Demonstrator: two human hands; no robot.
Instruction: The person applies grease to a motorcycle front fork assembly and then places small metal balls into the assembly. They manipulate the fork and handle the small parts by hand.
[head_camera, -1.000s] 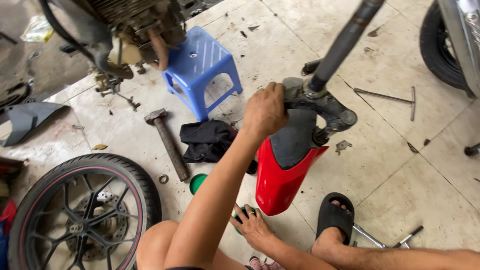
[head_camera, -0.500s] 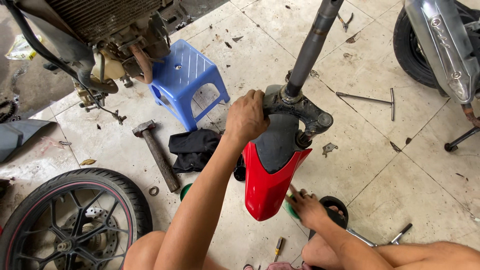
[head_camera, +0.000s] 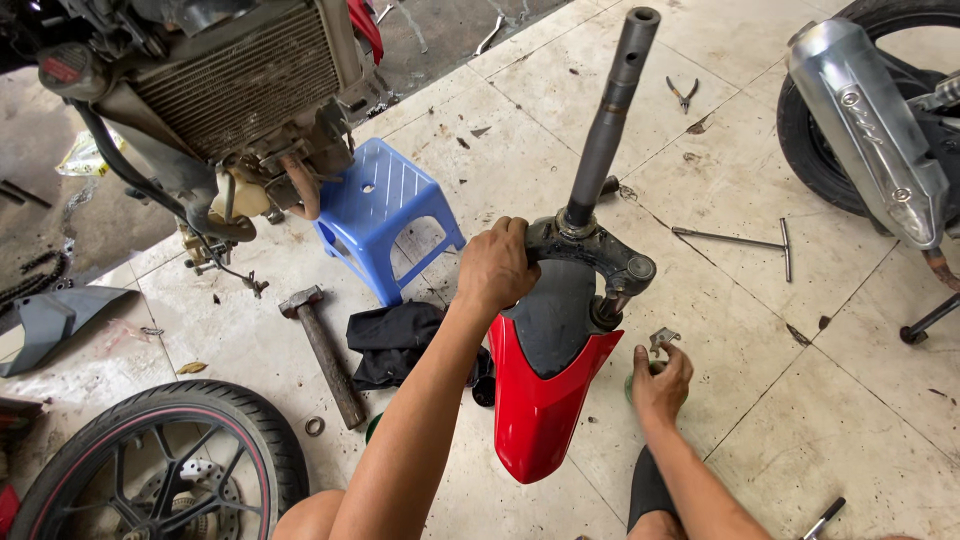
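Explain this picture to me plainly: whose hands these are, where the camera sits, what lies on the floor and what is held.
The camera sits on a person's head, looking down at their own bare hands. The left hand grips a dark metal motorcycle fork yoke with a tall steel stem, which carries a red plastic front mudguard. The right hand pinches a small grey metal bracket. On the tiled floor lie a steel hammer, a black rag, a blue plastic stool, a T-handle wrench and a spoked wheel with tyre.
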